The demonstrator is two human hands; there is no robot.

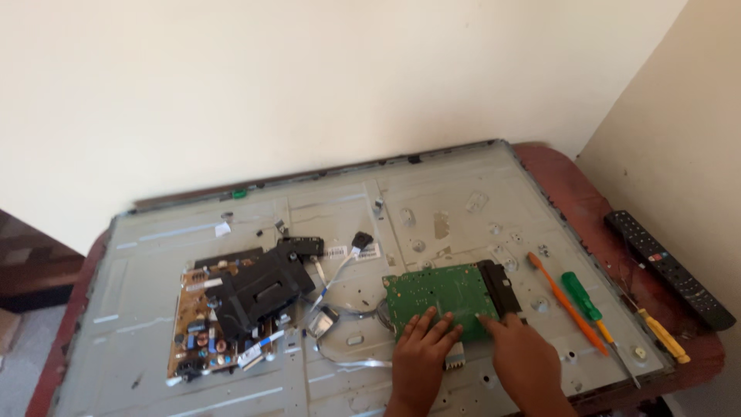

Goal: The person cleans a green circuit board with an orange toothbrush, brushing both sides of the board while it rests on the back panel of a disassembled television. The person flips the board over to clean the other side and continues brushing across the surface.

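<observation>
Green circuit board (444, 297) under both hands (471, 351).

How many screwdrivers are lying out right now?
3, all at the right: an orange screwdriver on the metal panel, a green screwdriver beside it, and a yellow screwdriver on the red table. None seems hidden.

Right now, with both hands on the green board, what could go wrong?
1. The flat cables beside the green board look still attached; lifting it could strain or tear them.
2. Left hand and right hand press bare fingers on the board, so static or flexing might harm it.
3. The yellow screwdriver lies near the table edge and could roll off.
</observation>
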